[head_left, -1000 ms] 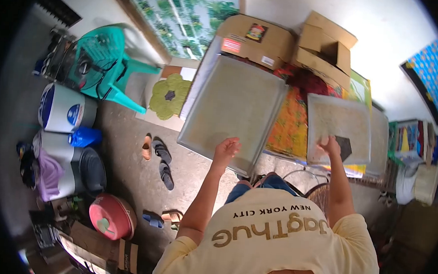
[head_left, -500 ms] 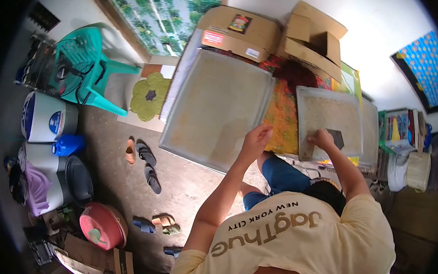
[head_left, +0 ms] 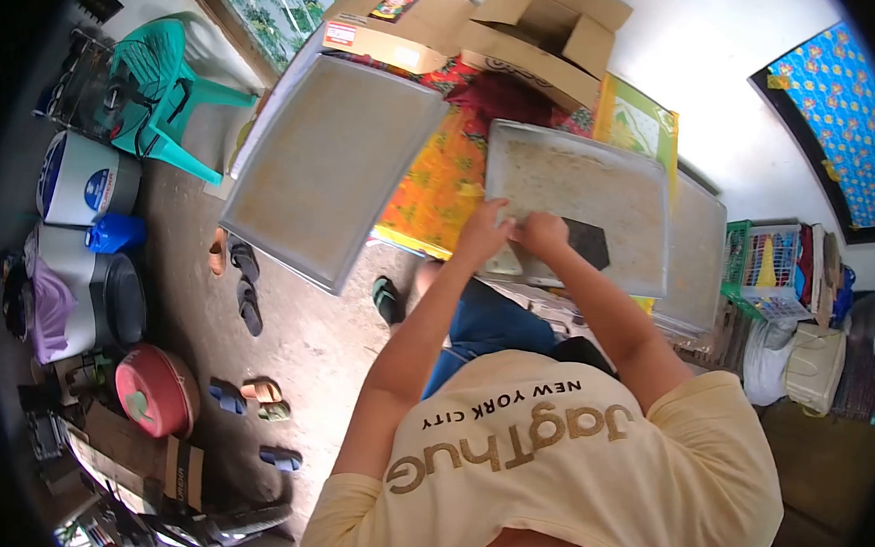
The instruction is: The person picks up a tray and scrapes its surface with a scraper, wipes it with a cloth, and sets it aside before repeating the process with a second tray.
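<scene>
My left hand (head_left: 482,233) is closed, fingertips pinched together, at the near left corner of a grey, shallow metal tray (head_left: 604,173). Just to its right, my right hand (head_left: 542,235) is curled shut above the same tray, knuckles up. The two hands almost meet, and what is between their fingers is too small to make out. A dark flat piece (head_left: 588,245) lies on the tray beside my right hand. Below my left hand a small pale patch (head_left: 503,265) shows at the tray's corner. The tray's surface has brownish specks.
A larger metal tray (head_left: 334,157) lies on the table's left side, jutting past its edge. Another tray (head_left: 694,249) sits under the right one. Cardboard boxes (head_left: 398,25) stand at the back. Slippers (head_left: 246,292) and a teal chair (head_left: 168,97) are on the left.
My left hand has moved right, from beside the left tray to the right tray's corner, and closed next to my right hand. The view has shifted, so the table appears farther left.
</scene>
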Motion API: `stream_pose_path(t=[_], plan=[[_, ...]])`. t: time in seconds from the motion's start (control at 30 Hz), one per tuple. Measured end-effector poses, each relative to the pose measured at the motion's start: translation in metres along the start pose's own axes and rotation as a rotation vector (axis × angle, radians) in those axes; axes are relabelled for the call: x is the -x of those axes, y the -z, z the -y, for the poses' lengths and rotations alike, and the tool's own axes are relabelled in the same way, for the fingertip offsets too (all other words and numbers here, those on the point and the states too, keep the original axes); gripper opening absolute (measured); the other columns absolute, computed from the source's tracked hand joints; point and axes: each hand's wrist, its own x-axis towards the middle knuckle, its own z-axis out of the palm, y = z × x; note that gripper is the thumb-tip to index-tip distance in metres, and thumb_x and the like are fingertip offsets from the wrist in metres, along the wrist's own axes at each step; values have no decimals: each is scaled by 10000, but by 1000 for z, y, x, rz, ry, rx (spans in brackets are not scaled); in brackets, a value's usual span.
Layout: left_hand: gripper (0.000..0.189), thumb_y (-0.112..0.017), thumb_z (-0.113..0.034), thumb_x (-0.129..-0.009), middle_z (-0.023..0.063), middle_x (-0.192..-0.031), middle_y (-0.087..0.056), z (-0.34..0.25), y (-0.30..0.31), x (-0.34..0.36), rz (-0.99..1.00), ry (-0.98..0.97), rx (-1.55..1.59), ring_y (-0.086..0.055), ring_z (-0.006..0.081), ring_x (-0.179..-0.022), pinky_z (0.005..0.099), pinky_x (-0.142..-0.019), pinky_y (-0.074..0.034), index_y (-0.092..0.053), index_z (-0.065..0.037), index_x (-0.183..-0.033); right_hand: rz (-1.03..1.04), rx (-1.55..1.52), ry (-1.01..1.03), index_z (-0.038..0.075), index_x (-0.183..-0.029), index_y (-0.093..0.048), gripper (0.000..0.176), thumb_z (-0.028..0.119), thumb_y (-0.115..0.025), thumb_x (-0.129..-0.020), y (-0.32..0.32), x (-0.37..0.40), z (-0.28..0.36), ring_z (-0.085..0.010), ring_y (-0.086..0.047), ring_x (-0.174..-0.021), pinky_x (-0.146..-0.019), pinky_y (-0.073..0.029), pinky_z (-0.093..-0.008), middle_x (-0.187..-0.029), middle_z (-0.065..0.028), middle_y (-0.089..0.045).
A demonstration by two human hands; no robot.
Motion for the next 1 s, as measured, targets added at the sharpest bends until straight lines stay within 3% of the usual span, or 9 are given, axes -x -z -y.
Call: stream_pose_path(t=[0.23,0.3,0.43,0.53,0.67,0.73,0.87,1.0], plan=[[455,-664,-214,-868,227,-1268,-573,-3,-18,27,-197,84,-116,-536,385,-1194,428,-1024,-424,-573,-19,-1268,-3,-48,141,46,-987,-734,538,535,-708,-766,25,21,-29,-362,-695,-951,-817,-556,-446,-976,-213,-714],[449,-667,-209,-863,232,-1254,-579,-2,-16,37,-249,183,-76,-545,390,-1176,427,-1018,-431,-578,-13,-1257,-13,-217,179,71,-1111,-688,556,498,-738,-759,26,23,-62,-364,-661,-1034,-857,-538,-455,-1097,-186,-685],[463,-680,-202,-835,230,-1125,-618,1,-9,49,-271,250,-192,-581,370,-1099,426,-947,-465,-595,-5,-1245,-220,-220,126,83,-1294,-556,780,496,-821,-688,29,28,-137,-387,-596,-1131,-910,-508,-465,-1236,-192,-589],[464,-681,-202,-826,212,-1045,-623,7,-7,54,-185,284,-227,-588,361,-1020,429,-903,-471,-602,-1,-1236,-204,-251,2,79,-1314,-506,894,514,-867,-621,12,29,-169,-392,-587,-1124,-907,-505,-477,-1245,-203,-537],[450,-679,-176,-794,192,-979,-614,-2,-8,62,-176,307,-257,-582,340,-937,418,-860,-477,-614,7,-1200,-148,-107,-63,52,-1366,-456,967,476,-882,-608,5,48,-153,-446,-568,-1112,-945,-487,-459,-1254,-250,-538],[441,-677,-153,-777,183,-967,-612,4,-8,64,-166,274,-311,-583,327,-917,406,-842,-484,-620,8,-1184,-199,-202,-74,55,-1348,-471,924,430,-885,-612,-5,52,-148,-463,-562,-1107,-948,-483,-469,-1247,-260,-538],[448,-681,-102,-748,167,-1001,-616,13,-9,73,-196,204,-169,-598,296,-924,384,-840,-502,-623,-2,-1181,-226,-323,-94,88,-1311,-487,820,337,-879,-635,-16,49,-146,-458,-526,-1159,-943,-489,-506,-1242,-256,-513],[449,-673,-64,-792,141,-1076,-617,22,-8,80,-217,165,-100,-602,233,-957,334,-881,-506,-603,-4,-1231,-186,-334,-100,111,-1318,-488,834,310,-890,-615,-18,38,-147,-469,-521,-1156,-957,-478,-516,-1259,-245,-512]])
